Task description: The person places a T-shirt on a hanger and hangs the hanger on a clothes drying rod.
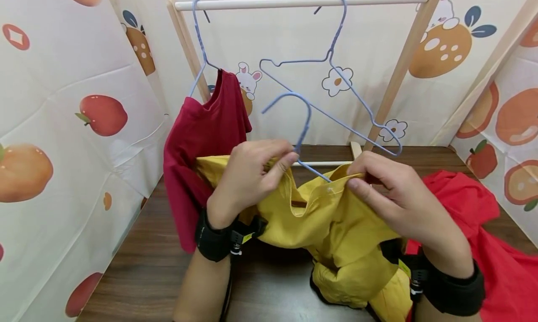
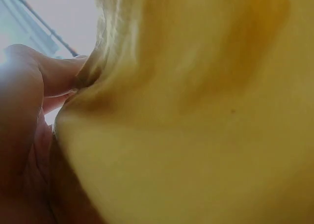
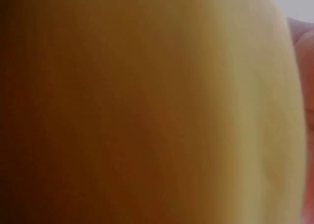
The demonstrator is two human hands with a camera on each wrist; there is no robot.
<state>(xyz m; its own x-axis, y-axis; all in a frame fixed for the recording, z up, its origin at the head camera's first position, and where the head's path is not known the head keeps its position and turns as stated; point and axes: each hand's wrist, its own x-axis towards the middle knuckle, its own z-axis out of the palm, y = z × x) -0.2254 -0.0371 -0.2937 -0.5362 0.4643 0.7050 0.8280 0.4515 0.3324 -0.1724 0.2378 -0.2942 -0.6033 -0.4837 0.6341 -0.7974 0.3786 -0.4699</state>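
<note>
A yellow garment [image 1: 311, 224] filled the centre and lower centre of the head view, bunched below and held up above the brown tabletop [image 1: 143, 266]. The person's left hand [image 1: 252, 172], just left of centre, had its thumb and forefinger closed in a pinch at the neck of the lower hanger [image 1: 308, 116]; whether they also gripped cloth there could not be told for sure, though the left wrist view showed fingers right at a yellow edge. The hanger's hook rose clear toward the middle of the frame, and one wire sloped down to the right into the garment's neck opening. The right hand [image 1: 391, 196], right of centre, pinched the garment's upper edge between thumb and fingers; its own wrist view was mostly blurred yellow cloth. Both wrists wore black bands [image 1: 214, 238]. Along the top of the frame ran a white rail [image 1: 273, 3] on wooden posts [image 1: 399, 69]. A left-hand hanger [image 1: 201, 41] hung there with a dark red shirt [image 1: 210, 125] on it, while another blue hanger [image 1: 331, 53] hung tilted farther right. A bright red cloth [image 1: 466, 205] lay crumpled at the lower right, and a fruit-printed backdrop [image 1: 42, 102] stood around the tabletop.
</note>
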